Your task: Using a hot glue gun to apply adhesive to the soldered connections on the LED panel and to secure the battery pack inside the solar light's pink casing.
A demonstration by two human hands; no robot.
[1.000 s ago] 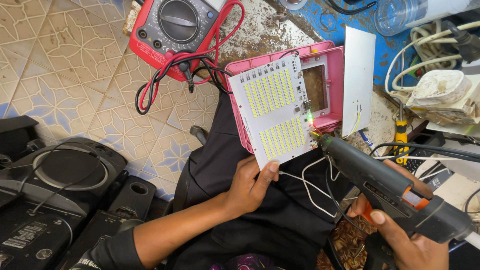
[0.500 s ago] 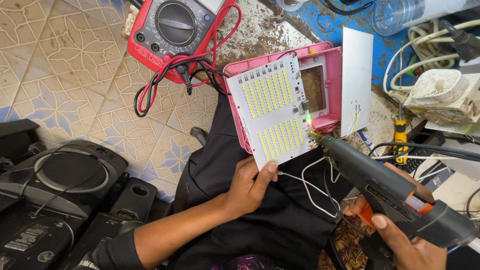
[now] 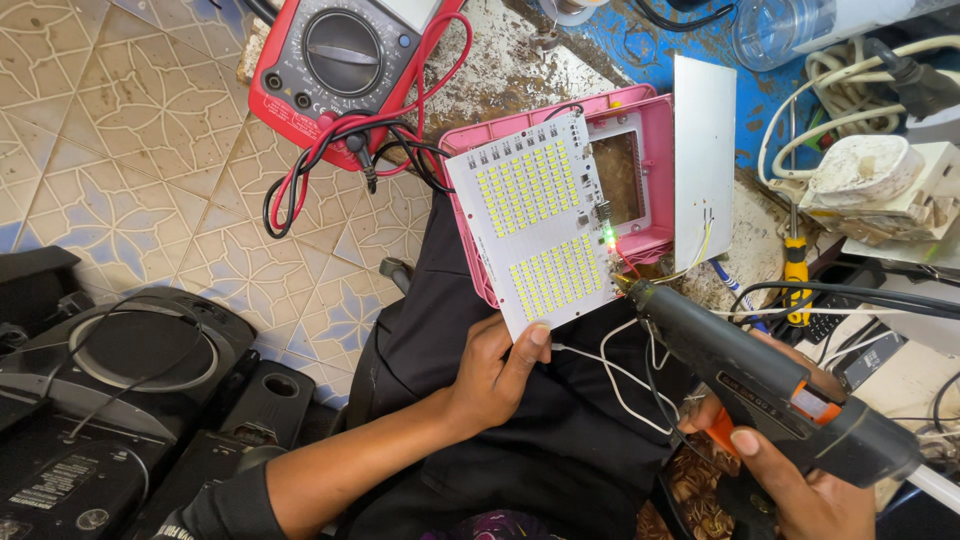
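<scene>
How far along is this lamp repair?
Done: the pink housing is open and the white LED board lifted out. In hand: the left hand holds the board's lower edge while the right hand aims the glue gun at its wired edge. Left: board and white panel aren't refitted.

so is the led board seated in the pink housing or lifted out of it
Lifted out. The left hand holds the white LED board by its lower edge, tilted over the pink housing, whose rectangular recess shows uncovered beside it.

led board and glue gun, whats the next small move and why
Probably ease the glue gun nozzle onto the right edge of the LED board: the tip sits just off that edge by the wires, while the left hand steadies the board's lower corner.
</scene>
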